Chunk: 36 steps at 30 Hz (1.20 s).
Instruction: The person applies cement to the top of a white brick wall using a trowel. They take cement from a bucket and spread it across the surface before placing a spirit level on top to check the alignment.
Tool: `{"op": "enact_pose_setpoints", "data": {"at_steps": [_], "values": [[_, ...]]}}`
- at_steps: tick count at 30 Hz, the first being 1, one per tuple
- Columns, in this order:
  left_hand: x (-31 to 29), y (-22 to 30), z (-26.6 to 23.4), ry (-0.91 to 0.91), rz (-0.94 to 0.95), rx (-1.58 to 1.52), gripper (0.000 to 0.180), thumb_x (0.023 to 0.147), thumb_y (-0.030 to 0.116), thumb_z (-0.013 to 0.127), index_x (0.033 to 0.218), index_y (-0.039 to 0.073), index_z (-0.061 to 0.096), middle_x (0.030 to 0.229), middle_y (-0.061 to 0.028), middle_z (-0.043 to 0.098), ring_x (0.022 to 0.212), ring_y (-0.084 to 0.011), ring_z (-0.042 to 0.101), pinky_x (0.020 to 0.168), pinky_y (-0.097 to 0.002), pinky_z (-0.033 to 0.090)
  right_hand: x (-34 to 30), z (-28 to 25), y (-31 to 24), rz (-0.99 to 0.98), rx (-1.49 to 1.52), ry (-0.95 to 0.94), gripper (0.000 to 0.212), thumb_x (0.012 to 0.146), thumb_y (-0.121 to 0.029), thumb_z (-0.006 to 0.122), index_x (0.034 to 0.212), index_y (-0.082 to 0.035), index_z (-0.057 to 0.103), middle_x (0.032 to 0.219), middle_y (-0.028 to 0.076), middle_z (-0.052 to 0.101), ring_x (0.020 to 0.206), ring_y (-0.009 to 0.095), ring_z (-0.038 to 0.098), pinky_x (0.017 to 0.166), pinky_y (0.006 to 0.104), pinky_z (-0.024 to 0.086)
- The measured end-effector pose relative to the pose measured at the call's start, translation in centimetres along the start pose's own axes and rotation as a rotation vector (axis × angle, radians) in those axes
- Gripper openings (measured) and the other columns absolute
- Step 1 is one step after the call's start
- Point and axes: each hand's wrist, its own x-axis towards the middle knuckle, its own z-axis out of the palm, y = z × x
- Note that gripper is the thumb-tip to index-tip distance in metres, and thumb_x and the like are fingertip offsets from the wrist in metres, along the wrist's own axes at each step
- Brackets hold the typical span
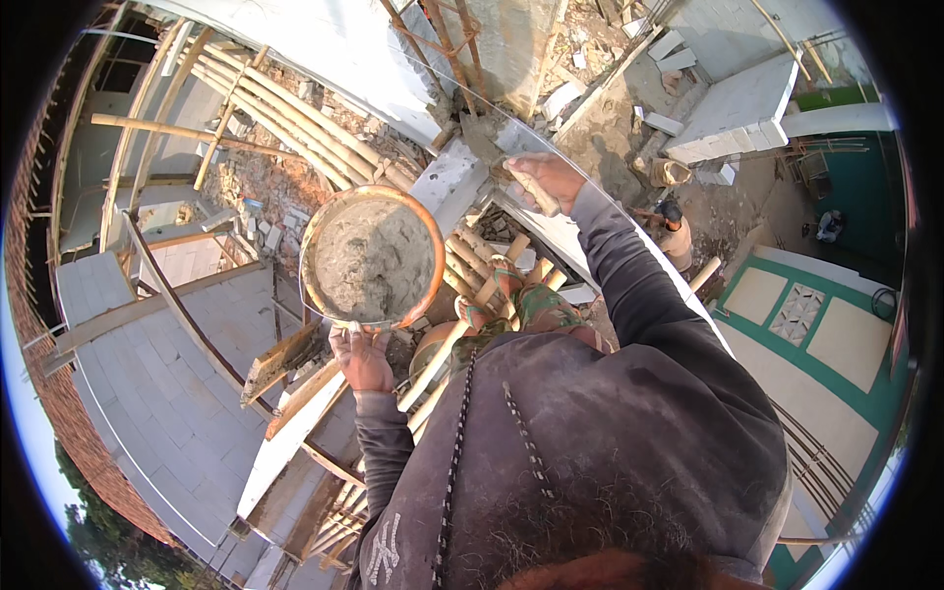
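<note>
The left grip (362, 358) clasps the near edge of a bucket (438, 261) of mortar (372, 254) as the right grip (551, 183) grasps a wooden-handled trowel (533, 190).
The bucket is held just left of pale blockwork (447, 187), likely keeping mortar within the trowel's reach; its underside is hidden, and the grey blade blends into its surroundings.

Between the bucket (439, 265) and the right hand (559, 183), a gap lies open over the grey block (447, 182) for a hand to pass. Upright steel bars (445, 44) obstruct the way beyond the trowel (536, 195), while bamboo poles (285, 116) crowd the bucket's far side (a plank (305, 398) also crowds the left hand (362, 358)).
</note>
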Motion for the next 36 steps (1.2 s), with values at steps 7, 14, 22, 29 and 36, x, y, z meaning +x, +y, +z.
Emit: {"op": "enact_pose_setpoints", "data": {"at_steps": [7, 14, 22, 29, 36], "values": [[0.2, 0.2, -0.3, -0.030, 0.006, 0.003, 0.022, 0.103, 0.014, 0.057, 0.124, 0.015, 0.050, 0.101, -0.0030, 0.063, 0.093, -0.0163, 0.064, 0.084, -0.0427, 0.058, -1.8, 3.0, 0.2, -0.059, -0.157, 0.061, 0.032, 0.101, -0.036, 0.062, 0.117, -0.008, 0.063, 0.076, 0.006, 0.060, 0.057, 0.013, 0.057, 0.047, 0.0276, 0.046], [0.1, 0.2, -0.3, -0.040, 0.004, 0.028, 0.025, 0.104, 0.014, 0.054, 0.128, 0.014, 0.047, 0.106, -0.0037, 0.062, 0.092, -0.0162, 0.064, 0.080, -0.0431, 0.061, -2.3, -1.3, 2.9, 0.009, -0.236, 0.148, 0.050, 0.098, -0.039, 0.067, 0.137, -0.010, 0.059, 0.080, 0.007, 0.061, 0.052, 0.015, 0.056, 0.044, 0.0307, 0.049], [-0.1, 0.8, 0.6, -0.042, -0.003, 0.047, 0.028, 0.104, 0.012, 0.055, 0.130, 0.015, 0.046, 0.111, -0.0032, 0.062, 0.094, -0.0159, 0.063, 0.081, -0.0439, 0.061, -1.8, 0.2, 5.6, -0.432, -0.775, 0.483, 0.040, 0.098, -0.029, 0.054, 0.132, -0.010, 0.060, 0.092, 0.019, 0.068, 0.082, 0.033, 0.070, 0.071, 0.0456, 0.056], [0.2, 0.4, -1.0, -0.060, -0.002, 0.051, 0.028, 0.104, 0.013, 0.055, 0.130, 0.015, 0.045, 0.107, -0.0031, 0.061, 0.096, -0.0168, 0.064, 0.080, -0.0439, 0.062, -3.1, 4.8, 3.8, -0.306, -1.088, 0.763, 0.050, 0.090, -0.023, 0.063, 0.136, -0.004, 0.054, 0.116, 0.031, 0.060, 0.102, 0.048, 0.064, 0.090, 0.0525, 0.053], [0.3, 1.5, -0.1, -0.040, -0.012, 0.141, 0.021, 0.105, 0.019, 0.056, 0.125, 0.018, 0.048, 0.107, -0.0023, 0.064, 0.098, -0.0177, 0.064, 0.090, -0.0455, 0.056, -1.4, 7.2, 3.3, -0.414, -0.845, 0.691, 0.051, 0.093, -0.022, 0.061, 0.139, -0.004, 0.050, 0.124, 0.032, 0.054, 0.109, 0.049, 0.060, 0.096, 0.0516, 0.050]]}}
